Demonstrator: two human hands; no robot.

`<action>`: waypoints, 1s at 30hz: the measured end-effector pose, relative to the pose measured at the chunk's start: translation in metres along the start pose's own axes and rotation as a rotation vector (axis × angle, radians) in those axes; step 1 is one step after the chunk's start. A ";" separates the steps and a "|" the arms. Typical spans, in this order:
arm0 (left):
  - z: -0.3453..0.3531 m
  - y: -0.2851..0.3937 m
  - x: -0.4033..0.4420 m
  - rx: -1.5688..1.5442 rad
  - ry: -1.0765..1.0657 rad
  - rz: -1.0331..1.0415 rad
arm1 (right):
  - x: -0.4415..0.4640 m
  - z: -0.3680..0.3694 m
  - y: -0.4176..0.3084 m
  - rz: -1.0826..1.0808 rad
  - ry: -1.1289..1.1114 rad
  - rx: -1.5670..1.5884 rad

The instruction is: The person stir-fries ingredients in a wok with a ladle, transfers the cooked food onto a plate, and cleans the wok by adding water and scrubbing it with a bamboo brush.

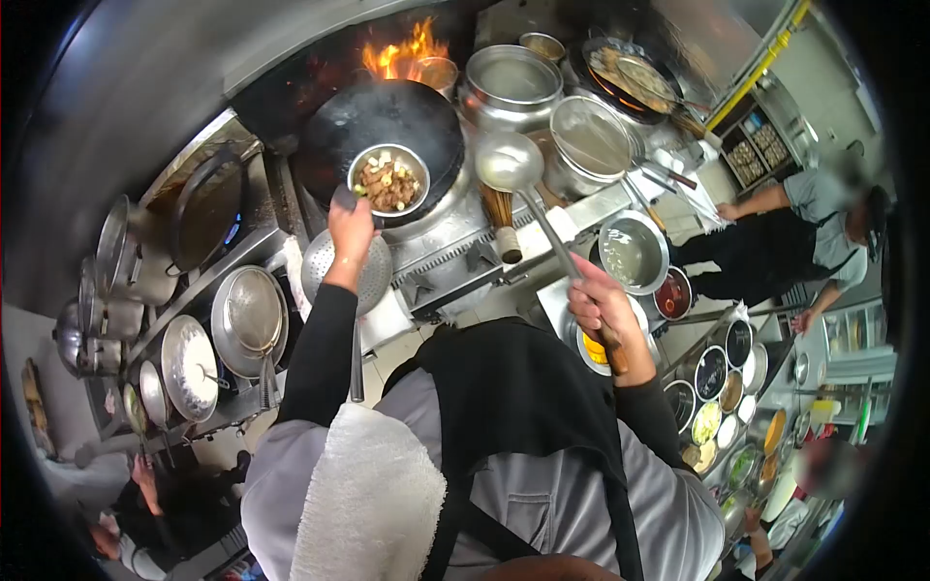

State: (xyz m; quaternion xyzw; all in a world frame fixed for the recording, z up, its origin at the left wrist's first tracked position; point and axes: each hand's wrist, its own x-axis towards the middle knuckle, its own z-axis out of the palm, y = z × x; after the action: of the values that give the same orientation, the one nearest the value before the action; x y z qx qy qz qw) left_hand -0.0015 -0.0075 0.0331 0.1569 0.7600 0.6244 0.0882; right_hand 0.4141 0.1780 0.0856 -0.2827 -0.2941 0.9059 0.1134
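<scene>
My left hand [351, 240] is closed at the near rim of a small metal bowl [422, 201], its fingers partly hidden. Browned meat pieces [389, 186] with pale chunks lie in the bowl, which is over the near part of a dark, steaming wok [387, 116]. My right hand [605, 308] is wrapped around the long handle of a ladle [509, 162]. The ladle's round head is right of the wok, above a bamboo brush [502, 228]. Below my left hand sits a perforated strainer [339, 276] with a long handle.
Flames [405, 53] rise behind the wok. Large metal pots [513, 77] and another wok [635, 77] stand at the back right. Strainers and pans [189, 368] line the left counter. Ingredient containers [712, 373] are at right, near a co-worker [775, 232]. Other people are at the lower edges.
</scene>
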 end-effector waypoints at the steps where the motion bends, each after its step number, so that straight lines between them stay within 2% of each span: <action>1: 0.006 -0.004 0.018 0.141 0.070 0.063 | 0.017 0.022 -0.001 0.009 -0.015 -0.040; 2: 0.009 -0.003 0.036 0.182 -0.001 0.020 | 0.035 0.041 -0.001 0.027 -0.035 -0.080; 5: 0.034 -0.020 0.088 0.448 0.034 -0.073 | 0.088 0.099 0.002 0.029 -0.101 -0.239; 6: 0.045 -0.025 0.105 0.450 0.026 -0.070 | 0.108 0.114 0.005 0.026 -0.122 -0.313; 8: 0.065 -0.030 0.125 0.694 0.113 0.082 | 0.137 0.139 0.018 0.011 -0.137 -0.385; 9: 0.068 -0.016 0.126 0.692 0.105 0.092 | 0.151 0.150 0.025 -0.015 -0.107 -0.439; 11: 0.071 0.023 0.124 0.830 -0.032 0.082 | 0.166 0.160 0.027 -0.048 -0.067 -0.489; 12: 0.077 -0.007 0.148 0.891 0.021 0.323 | 0.170 0.162 0.026 -0.054 -0.054 -0.488; 13: 0.075 -0.004 0.153 0.888 0.011 0.331 | 0.173 0.161 0.024 -0.059 -0.041 -0.489; 15: 0.073 -0.001 0.161 1.161 0.000 0.598 | 0.177 0.151 0.020 -0.071 -0.057 -0.482; 19: 0.052 0.006 0.172 1.212 0.067 0.742 | 0.173 0.141 0.018 -0.042 -0.038 -0.405; 20: 0.046 0.006 0.175 1.127 0.078 0.613 | 0.171 0.140 0.016 -0.032 -0.052 -0.414; 21: 0.042 0.002 0.177 1.129 0.077 0.615 | 0.169 0.140 0.014 -0.021 -0.067 -0.423; 23: 0.031 -0.011 0.173 0.829 0.052 0.207 | 0.167 0.140 0.015 -0.035 -0.064 -0.471; 24: 0.026 0.003 0.158 0.501 -0.048 -0.088 | 0.167 0.140 0.016 -0.051 -0.060 -0.523; 25: 0.025 -0.018 0.161 0.287 -0.097 -0.142 | 0.168 0.141 0.018 -0.048 -0.064 -0.521; 26: 0.024 -0.040 0.162 0.198 -0.110 -0.183 | 0.168 0.142 0.021 -0.083 -0.050 -0.602; 30: 0.024 -0.038 0.123 -0.017 -0.120 -0.361 | 0.165 0.147 0.026 -0.177 -0.090 -0.819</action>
State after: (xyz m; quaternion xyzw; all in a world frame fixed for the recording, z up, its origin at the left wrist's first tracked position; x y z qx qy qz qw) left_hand -0.1136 0.0509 -0.0009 0.0541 0.7640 0.5942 0.2455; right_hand 0.1938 0.1496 0.0950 -0.2382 -0.6578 0.7123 0.0560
